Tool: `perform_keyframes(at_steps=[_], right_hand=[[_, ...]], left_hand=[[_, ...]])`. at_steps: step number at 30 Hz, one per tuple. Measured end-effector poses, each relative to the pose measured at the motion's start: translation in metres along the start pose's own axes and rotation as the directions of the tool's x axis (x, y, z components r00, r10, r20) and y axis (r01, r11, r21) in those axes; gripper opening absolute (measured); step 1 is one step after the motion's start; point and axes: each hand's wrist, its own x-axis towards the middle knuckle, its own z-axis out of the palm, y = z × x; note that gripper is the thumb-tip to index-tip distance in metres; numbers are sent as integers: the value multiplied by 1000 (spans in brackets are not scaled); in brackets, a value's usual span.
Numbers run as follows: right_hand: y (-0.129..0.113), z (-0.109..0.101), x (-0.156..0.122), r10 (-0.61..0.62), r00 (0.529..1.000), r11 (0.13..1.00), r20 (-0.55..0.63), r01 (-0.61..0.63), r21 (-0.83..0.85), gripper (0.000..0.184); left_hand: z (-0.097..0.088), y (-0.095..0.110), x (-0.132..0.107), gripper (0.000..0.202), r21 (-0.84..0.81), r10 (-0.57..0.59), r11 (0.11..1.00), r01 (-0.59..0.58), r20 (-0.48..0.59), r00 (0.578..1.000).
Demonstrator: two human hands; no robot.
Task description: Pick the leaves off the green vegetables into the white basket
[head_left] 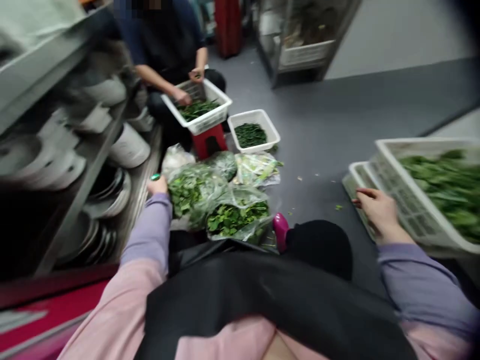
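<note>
Left hand [157, 186] is up against the top of a clear bag of greens [187, 192]. It's too blurry to tell whether the fingers are pinching it. A 2nd bag [236, 217] sits just right of that. Right hand [377, 207] has its fingers [360, 202] loosely spread, resting on the stacked white baskets [405, 200], w/ leafy greens [450, 185] just past them. Co-worker's hands are further ahead in another basket [221, 102].

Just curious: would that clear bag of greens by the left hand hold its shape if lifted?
Probably not: the bag of greens looks thin and crumpled, so it would likely sag. Loose leaves suggest it is light.
</note>
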Motion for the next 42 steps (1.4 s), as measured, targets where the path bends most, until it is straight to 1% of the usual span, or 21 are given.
perform_keyframes(at_steps=[2, 3, 5, 6, 8, 10, 11, 12, 13, 15, 18, 22, 25, 27, 30, 31, 33, 36, 38, 39, 42], right_hand=[[-30, 20, -18, -203, 978, 959, 51, 209, -189, 15], [-49, 30, -31, -314, 945, 916, 96, 328, -229, 16], [-90, 49, -66, -495, 845, 833, 202, 528, -164, 18], [-111, 61, -87, -581, 776, 785, 246, 614, -81, 18], [-154, 87, -133, -741, 567, 638, 359, 761, 114, 19], [-190, 117, -175, -812, 351, 511, 466, 813, 278, 19], [-205, 132, -193, -824, 266, 470, 500, 815, 340, 19], [-216, 147, -209, -821, 212, 453, 530, 807, 379, 20], [-224, 159, -222, -803, 184, 458, 567, 799, 390, 22], [-230, 179, -239, -752, 158, 481, 640, 795, 369, 24], [-227, 191, -246, -670, 184, 549, 719, 774, 314, 22], [-225, 185, -234, -561, 185, 642, 807, 712, 283, 23], [-232, 179, -228, -411, 178, 790, 894, 560, 251, 27], [-236, 176, -227, -301, 115, 907, 946, 340, 248, 27], [-237, 175, -229, -172, -35, 985, 984, 19, 173, 26], [-237, 175, -230, -145, -61, 989, 988, -32, 143, 25], [-235, 175, -231, -122, -78, 991, 989, -68, 116, 24], [-233, 175, -234, -120, -89, 993, 989, -25, 118, 23], [-231, 177, -236, -140, -71, 987, 988, 70, 145, 18], [-230, 179, -238, -167, -41, 977, 985, 129, 171, 17], [-226, 187, -248, -301, 118, 933, 946, 242, 267, 19]], left_hand=[[-9, -13, 20, 13, -47, -72, 997, 67, -92, 993], [-12, -17, 24, 13, -89, -89, 993, 80, -96, 991], [-18, -20, 18, 16, -284, -91, 954, 99, 40, 995], [-20, -19, 9, 21, -389, -68, 914, 117, 136, 988], [-26, -14, -18, 29, -541, 13, 823, 174, 324, 946], [-32, -8, -46, 30, -583, 88, 780, 227, 461, 883], [-34, -5, -59, 29, -588, 126, 771, 244, 517, 847], [-36, -2, -71, 28, -588, 167, 768, 252, 564, 808], [-37, 0, -80, 26, -588, 209, 770, 250, 601, 772], [-37, 2, -92, 24, -592, 280, 772, 231, 643, 713], [-33, -2, -98, 24, -602, 296, 748, 280, 680, 671], [-27, -14, -92, 29, -542, 227, 756, 366, 742, 631], [-24, -19, -86, 29, -520, 229, 757, 397, 779, 584], [-24, -19, -84, 28, -510, 224, 746, 428, 797, 560], [-24, -19, -84, 24, -514, 224, 736, 441, 800, 557], [-24, -19, -84, 23, -518, 229, 739, 431, 795, 562], [-24, -19, -86, 23, -522, 240, 749, 408, 787, 568], [-23, -19, -87, 25, -508, 243, 765, 396, 797, 553], [-23, -18, -88, 26, -501, 244, 779, 376, 796, 555], [-24, -18, -88, 26, -506, 246, 785, 358, 785, 569], [-24, -15, -92, 24, -557, 264, 783, 277, 702, 662]])
